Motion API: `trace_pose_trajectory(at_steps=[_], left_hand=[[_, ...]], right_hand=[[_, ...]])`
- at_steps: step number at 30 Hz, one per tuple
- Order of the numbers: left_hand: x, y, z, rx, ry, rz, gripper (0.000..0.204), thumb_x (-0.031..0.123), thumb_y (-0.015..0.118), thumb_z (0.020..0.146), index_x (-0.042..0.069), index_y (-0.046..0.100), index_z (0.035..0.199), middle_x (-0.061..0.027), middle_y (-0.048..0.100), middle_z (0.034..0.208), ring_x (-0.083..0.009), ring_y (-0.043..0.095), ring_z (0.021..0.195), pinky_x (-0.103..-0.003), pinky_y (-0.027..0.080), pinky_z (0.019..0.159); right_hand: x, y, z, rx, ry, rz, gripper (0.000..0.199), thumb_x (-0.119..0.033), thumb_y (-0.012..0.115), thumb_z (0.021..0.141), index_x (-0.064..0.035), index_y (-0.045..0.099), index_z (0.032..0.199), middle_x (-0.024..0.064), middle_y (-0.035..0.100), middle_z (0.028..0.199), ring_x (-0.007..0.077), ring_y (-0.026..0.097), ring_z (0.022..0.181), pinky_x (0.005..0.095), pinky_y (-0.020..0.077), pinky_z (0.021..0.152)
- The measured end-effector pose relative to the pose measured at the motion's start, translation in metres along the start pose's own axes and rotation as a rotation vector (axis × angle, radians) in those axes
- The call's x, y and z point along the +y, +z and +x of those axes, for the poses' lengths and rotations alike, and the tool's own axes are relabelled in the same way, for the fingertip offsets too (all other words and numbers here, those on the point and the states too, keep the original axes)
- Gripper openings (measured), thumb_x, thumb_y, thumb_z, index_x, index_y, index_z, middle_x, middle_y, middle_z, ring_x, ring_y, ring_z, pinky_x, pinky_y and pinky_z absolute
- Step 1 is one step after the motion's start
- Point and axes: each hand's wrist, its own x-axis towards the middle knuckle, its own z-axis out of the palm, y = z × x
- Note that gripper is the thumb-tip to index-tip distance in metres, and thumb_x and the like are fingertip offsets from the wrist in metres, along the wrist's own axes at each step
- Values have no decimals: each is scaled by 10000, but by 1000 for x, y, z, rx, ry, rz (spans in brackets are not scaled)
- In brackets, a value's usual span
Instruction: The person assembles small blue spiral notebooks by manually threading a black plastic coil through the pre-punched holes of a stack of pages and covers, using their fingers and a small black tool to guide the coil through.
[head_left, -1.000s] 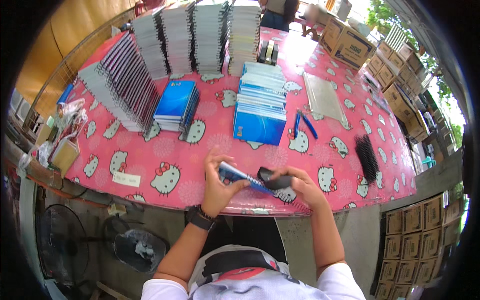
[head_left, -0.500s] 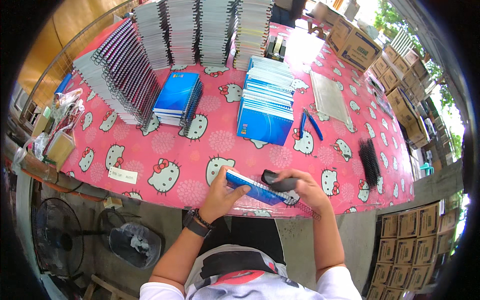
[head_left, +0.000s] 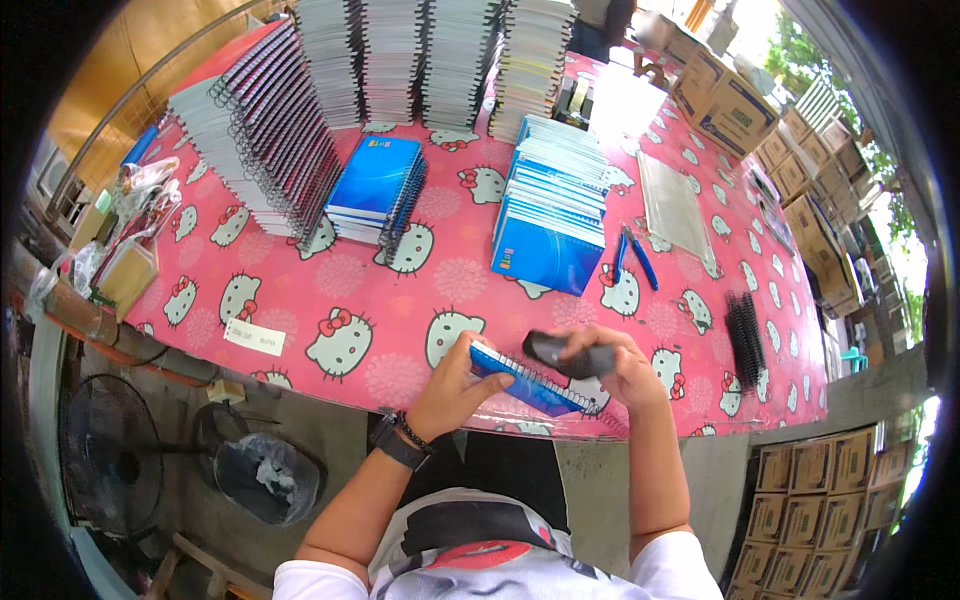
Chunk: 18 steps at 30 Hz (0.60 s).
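At the table's near edge, my left hand (head_left: 455, 390) grips a small blue notebook (head_left: 530, 385) by its left end, thumb on the cover. The bound edge, with holes and coil loops along it, faces up and away from me. A thin dark wire coil (head_left: 605, 422) trails off the notebook's right end, blurred. My right hand (head_left: 622, 365) is closed round a black oblong hand-held object (head_left: 565, 355), just above the notebook's right part; its exact kind does not show. Whether it touches the coil I cannot tell.
Beyond lie a row of blue notebooks (head_left: 548, 245), blue-handled pliers (head_left: 632, 255), and a bundle of black coils (head_left: 744, 340). Finished-looking spiral notebooks (head_left: 375, 185) sit beside tall paper stacks (head_left: 390, 70). A paper label (head_left: 254, 337), a fan (head_left: 110, 460) and cartons (head_left: 815, 490) flank me.
The whole view has shifted slightly, moving table things rightward. My right hand and the black object have risen a little from the notebook's edge. My left hand keeps its hold.
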Motion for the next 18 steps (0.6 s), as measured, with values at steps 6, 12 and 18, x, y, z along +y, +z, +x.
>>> trace_pose_trajectory(at_steps=[6,12,18], left_hand=[[-7,-1,-2,0,-28,-23,424,272,700,833,31,439,1065,-85,517,896,-188,520,842,-319,433,755],[-8,-1,-1,-7,-51,-13,402,241,677,851,30,428,1087,-62,501,906,-147,504,845,-294,436,742],[6,3,1,18,-49,-23,434,268,660,866,-7,429,1110,-107,508,924,-199,526,855,-308,441,758]], right_hand=[[-5,6,11,48,208,-328,366,-328,582,870,3,628,1022,40,594,881,122,518,787,284,416,663],[4,5,8,189,156,-599,332,-291,644,841,-40,628,1059,61,578,958,130,528,827,273,432,718],[13,-40,-55,673,166,-1270,381,-250,714,763,-40,617,1066,178,545,1223,354,468,1149,410,378,953]])
